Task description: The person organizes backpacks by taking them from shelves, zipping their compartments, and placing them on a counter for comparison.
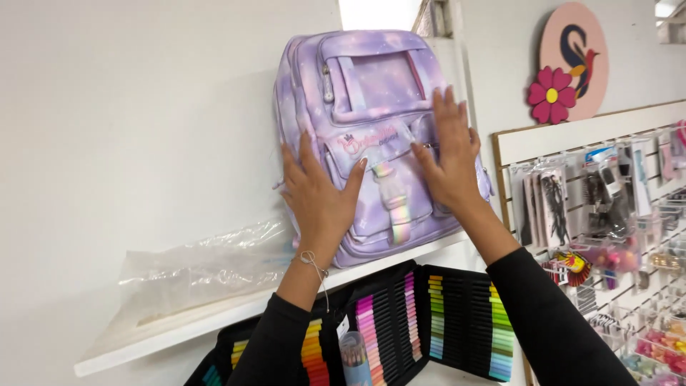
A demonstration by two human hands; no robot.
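- Centrally, a lilac and pale-blue cloud-patterned backpack (371, 93) is seen standing upright on a white wall shelf (179, 325), its back against the white wall and its front turned toward the camera.
- The left hand (318, 196) is laid flat and open on the lower left of the backpack's front, fingers spread and pointing upward; nothing is gripped. A thin cord bracelet (314, 263) is worn at its wrist.
- The right hand (450, 154) is likewise pressed open-palmed against the right side of the front pocket, fingers extended upward and close together; no object is enclosed.
- The backpack is thus held between and beneath the two palms, most of its body rising above the fingertips, its base resting on the shelf just below the wrists.
- An iridescent buckle strap (393, 204) is shown running down the front pocket, in the gap between the two hands and touched by neither palm.
- Both forearms are covered by black sleeves (543, 314) from just below the wrists.
- A crumpled clear plastic bag (207, 268) is seen lying on the shelf to the left of the backpack, just beside it.
- Below the shelf, an opened black case of coloured markers (436, 322) is displayed, its rows arranged by hue.
- At the right, a pegboard (572, 139) hung with small packaged accessories is visible, and above it a round pink wall plaque (575, 57) bearing a bird figure and a magenta flower.
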